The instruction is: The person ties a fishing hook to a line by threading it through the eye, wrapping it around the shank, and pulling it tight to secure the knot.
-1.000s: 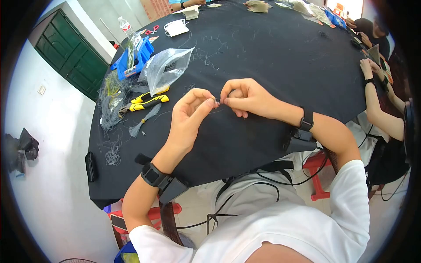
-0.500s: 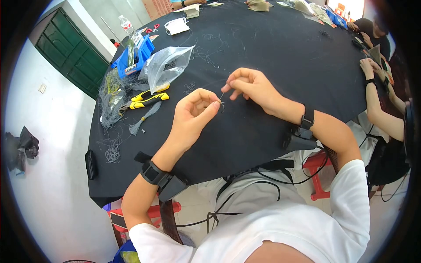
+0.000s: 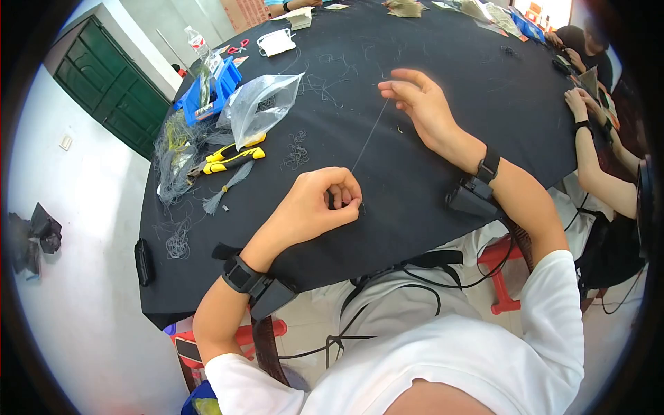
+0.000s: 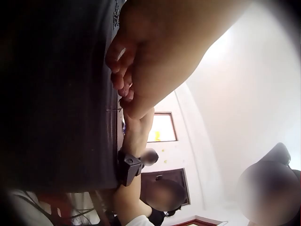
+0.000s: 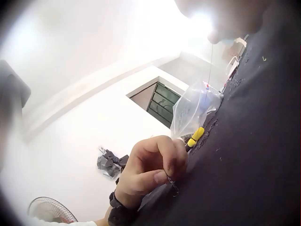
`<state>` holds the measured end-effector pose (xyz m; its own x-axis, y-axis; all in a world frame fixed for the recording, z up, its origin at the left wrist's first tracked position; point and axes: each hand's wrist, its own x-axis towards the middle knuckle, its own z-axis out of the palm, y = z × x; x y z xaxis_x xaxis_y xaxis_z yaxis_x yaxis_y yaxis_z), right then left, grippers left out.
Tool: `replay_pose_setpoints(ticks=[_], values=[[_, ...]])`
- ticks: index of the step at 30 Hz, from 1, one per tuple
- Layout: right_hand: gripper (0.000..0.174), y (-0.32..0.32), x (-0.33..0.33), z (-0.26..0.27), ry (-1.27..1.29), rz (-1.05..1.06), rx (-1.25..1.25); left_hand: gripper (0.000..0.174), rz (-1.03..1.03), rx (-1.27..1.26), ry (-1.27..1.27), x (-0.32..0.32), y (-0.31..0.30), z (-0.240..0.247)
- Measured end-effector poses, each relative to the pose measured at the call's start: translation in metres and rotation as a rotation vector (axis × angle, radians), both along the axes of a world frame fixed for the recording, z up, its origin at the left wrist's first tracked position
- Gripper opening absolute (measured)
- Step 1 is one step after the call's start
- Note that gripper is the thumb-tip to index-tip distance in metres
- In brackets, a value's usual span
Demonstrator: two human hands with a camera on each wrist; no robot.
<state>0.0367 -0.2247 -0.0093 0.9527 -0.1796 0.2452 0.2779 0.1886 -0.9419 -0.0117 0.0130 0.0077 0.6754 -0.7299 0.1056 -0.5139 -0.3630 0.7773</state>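
A thin clear fishing line runs taut between my two hands. My left hand is low over the black table, pinching a small dark hook-like piece between thumb and forefinger. The piece shows just past those fingertips in the right wrist view; its exact kind is too small to tell. Farther out and to the right, my right hand pinches the upper end of the line at its fingertips. In the right wrist view that hand is a blur at the top, with the line hanging from it.
Yellow-black pliers, a tied bundle of line and a tangled heap of line lie at the left. Beyond are a clear plastic bag and a blue bin. Other people sit at the table's right side.
At first both hands were together. My right hand has moved up and away, stretching the line, while my left hand has dropped nearer me and to the right.
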Motion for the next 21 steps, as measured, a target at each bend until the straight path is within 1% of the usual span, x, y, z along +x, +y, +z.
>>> replay_pose_setpoints(ticks=[5,7,10,13,16,18,21], values=[[0.043,0.001,-0.003,0.004,-0.027,0.022,-0.055,0.008,-0.004,0.015,-0.065,0.001,0.002,0.001],[0.045,0.003,-0.003,0.005,-0.012,0.058,-0.081,0.009,0.02,-0.003,-0.156,0.001,0.002,0.002],[0.045,0.011,-0.01,0.005,-0.044,0.124,-0.082,0.009,0.083,-0.036,-0.259,0.004,0.004,0.002],[0.042,0.022,-0.024,0.013,-0.096,0.205,-0.161,0.009,0.144,-0.058,-0.327,0.005,0.004,0.002],[0.04,0.019,-0.018,0.006,-0.119,0.335,-0.21,0.009,0.178,-0.083,-0.424,0.007,0.003,0.003],[0.037,0.019,-0.017,-0.002,-0.024,0.339,-0.098,0.009,0.204,-0.072,-0.455,0.003,0.001,0.008],[0.034,0.015,-0.012,-0.004,0.071,0.33,0.029,0.009,0.169,-0.121,-0.443,0.006,0.003,0.003]])
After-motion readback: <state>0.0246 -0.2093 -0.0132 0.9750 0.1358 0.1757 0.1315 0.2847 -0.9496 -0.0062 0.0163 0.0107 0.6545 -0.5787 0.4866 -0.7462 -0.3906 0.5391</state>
